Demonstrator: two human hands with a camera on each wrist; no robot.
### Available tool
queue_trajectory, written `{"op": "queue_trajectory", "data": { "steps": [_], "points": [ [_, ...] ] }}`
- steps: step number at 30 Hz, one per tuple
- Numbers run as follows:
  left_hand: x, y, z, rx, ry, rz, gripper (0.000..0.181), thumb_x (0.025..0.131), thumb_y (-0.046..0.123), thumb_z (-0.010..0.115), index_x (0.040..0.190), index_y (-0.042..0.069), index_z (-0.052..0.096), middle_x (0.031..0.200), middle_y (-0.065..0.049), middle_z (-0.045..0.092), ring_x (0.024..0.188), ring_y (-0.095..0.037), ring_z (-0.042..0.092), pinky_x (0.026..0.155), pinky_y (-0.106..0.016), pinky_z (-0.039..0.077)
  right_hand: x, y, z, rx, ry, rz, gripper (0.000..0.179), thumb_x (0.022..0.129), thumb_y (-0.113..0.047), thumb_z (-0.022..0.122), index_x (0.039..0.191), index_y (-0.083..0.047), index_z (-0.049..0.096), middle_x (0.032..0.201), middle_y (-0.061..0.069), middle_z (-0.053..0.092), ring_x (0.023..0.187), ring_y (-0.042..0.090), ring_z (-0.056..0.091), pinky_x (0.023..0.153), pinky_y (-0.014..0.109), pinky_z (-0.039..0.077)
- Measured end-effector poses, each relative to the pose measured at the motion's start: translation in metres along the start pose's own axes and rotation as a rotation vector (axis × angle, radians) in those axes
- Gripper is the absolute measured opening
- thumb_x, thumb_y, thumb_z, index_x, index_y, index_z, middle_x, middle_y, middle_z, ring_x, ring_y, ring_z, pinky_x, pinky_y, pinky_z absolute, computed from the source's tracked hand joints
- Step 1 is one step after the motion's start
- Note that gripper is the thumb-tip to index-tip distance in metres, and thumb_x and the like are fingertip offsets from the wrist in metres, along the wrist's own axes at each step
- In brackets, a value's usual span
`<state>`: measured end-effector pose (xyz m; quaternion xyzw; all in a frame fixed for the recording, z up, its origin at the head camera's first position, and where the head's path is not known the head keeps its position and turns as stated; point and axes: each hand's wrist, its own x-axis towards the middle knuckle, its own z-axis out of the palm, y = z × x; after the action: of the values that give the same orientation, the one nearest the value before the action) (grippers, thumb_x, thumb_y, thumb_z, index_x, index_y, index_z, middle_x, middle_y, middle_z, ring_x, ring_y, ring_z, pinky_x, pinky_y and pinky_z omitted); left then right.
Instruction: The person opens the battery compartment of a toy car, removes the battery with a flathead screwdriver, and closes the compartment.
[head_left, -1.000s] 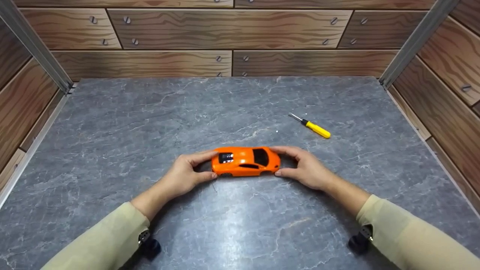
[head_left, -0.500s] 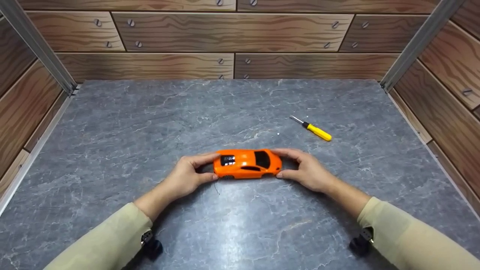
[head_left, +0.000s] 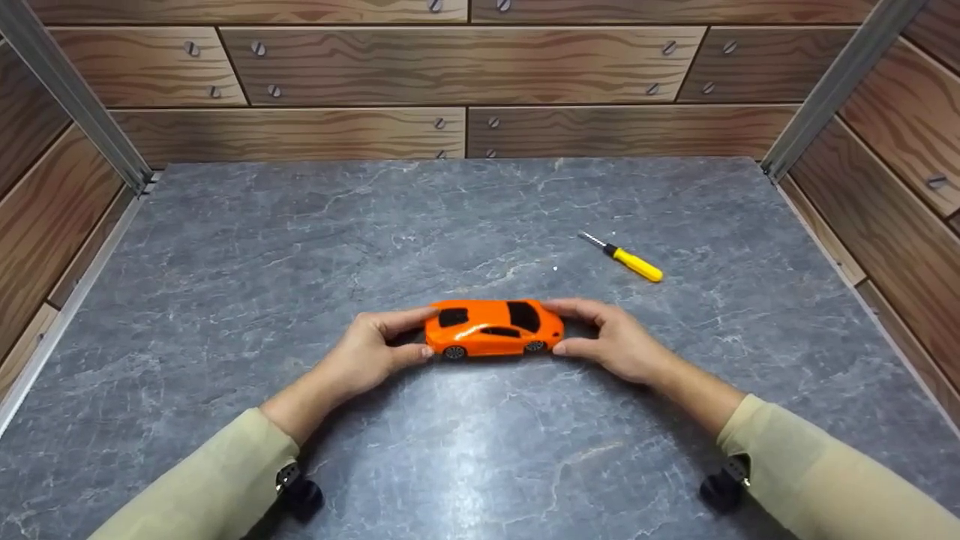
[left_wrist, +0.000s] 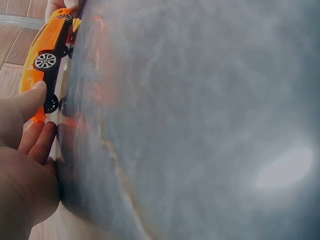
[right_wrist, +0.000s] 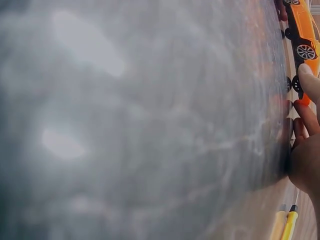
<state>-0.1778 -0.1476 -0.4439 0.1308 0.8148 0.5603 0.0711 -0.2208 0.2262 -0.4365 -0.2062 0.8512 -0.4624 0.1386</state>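
An orange toy car (head_left: 491, 328) with dark windows is held lengthwise between both hands in the head view, its windshield end to the right. My left hand (head_left: 367, 349) grips the rear end, thumb on the near side and fingers on the far side. My right hand (head_left: 622, 341) grips the front end in the same way. Both near-side wheels show, with silver spokes. In the left wrist view, the wheels of the car (left_wrist: 47, 60) are right at the shiny tabletop, close to their reflections. Its far side is hidden in the head view.
A screwdriver (head_left: 634, 262) with a yellow handle lies on the grey marbled table (head_left: 300, 240) behind the car, to the right. A tiny white speck (head_left: 555, 268) is near it. Wood-patterned panels (head_left: 450, 64) and metal posts (head_left: 82, 97) enclose the table.
The car has tipped so that its near-side wheels come into view and the glare on its rear window is gone. Both hands keep their grip and have hardly moved.
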Motion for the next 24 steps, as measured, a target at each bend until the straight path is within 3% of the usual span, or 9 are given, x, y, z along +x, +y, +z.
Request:
{"op": "queue_trajectory", "data": {
  "steps": [5, 9, 16, 19, 24],
  "points": [
    [0.000, 0.000, -0.002, -0.086, -0.003, -0.019, 0.054, 0.092, 0.009, 0.084, 0.143, 0.009, 0.067, 0.143, -0.011, 0.066, 0.131, -0.026, 0.063, 0.109, -0.035, 0.051, 0.000, 0.001, 0.000, 0.029, -0.014, -0.004, 0.058, 0.092, -0.025, 0.085, 0.146, -0.019, 0.066, 0.150, 0.003, 0.062, 0.145, 0.027, 0.049, 0.124, 0.053, 0.031],
    [0.001, 0.001, -0.003, -0.157, 0.011, -0.025, 0.053, 0.093, 0.007, 0.082, 0.144, 0.004, 0.065, 0.141, -0.014, 0.066, 0.130, -0.026, 0.064, 0.105, -0.027, 0.052, 0.000, 0.000, -0.001, 0.060, -0.016, -0.025, 0.052, 0.093, -0.022, 0.084, 0.143, -0.016, 0.069, 0.145, 0.005, 0.066, 0.139, 0.025, 0.055, 0.120, 0.046, 0.038],
    [0.001, 0.006, -0.003, -0.205, 0.055, -0.032, 0.049, 0.095, 0.007, 0.080, 0.142, -0.001, 0.065, 0.133, -0.016, 0.071, 0.121, -0.025, 0.070, 0.099, -0.026, 0.057, -0.002, -0.004, -0.003, 0.127, -0.017, -0.055, 0.044, 0.096, -0.015, 0.080, 0.138, -0.008, 0.072, 0.134, 0.010, 0.073, 0.112, 0.016, 0.066, 0.093, 0.022, 0.054],
    [0.002, 0.011, -0.004, -0.216, 0.079, -0.049, 0.047, 0.094, 0.007, 0.081, 0.139, 0.001, 0.068, 0.128, -0.015, 0.074, 0.115, -0.023, 0.073, 0.096, -0.027, 0.059, -0.003, -0.007, -0.003, 0.103, 0.001, -0.045, 0.041, 0.096, -0.016, 0.080, 0.136, -0.010, 0.073, 0.130, 0.009, 0.074, 0.100, 0.014, 0.065, 0.080, 0.020, 0.053],
    [0.004, 0.018, -0.006, -0.237, 0.116, -0.069, 0.045, 0.093, 0.006, 0.082, 0.136, 0.002, 0.070, 0.125, -0.017, 0.075, 0.111, -0.023, 0.074, 0.095, -0.028, 0.059, -0.003, -0.009, -0.002, 0.089, 0.027, -0.026, 0.038, 0.097, -0.018, 0.079, 0.134, -0.011, 0.075, 0.128, 0.008, 0.075, 0.092, 0.015, 0.062, 0.072, 0.021, 0.050]
  ]
}}
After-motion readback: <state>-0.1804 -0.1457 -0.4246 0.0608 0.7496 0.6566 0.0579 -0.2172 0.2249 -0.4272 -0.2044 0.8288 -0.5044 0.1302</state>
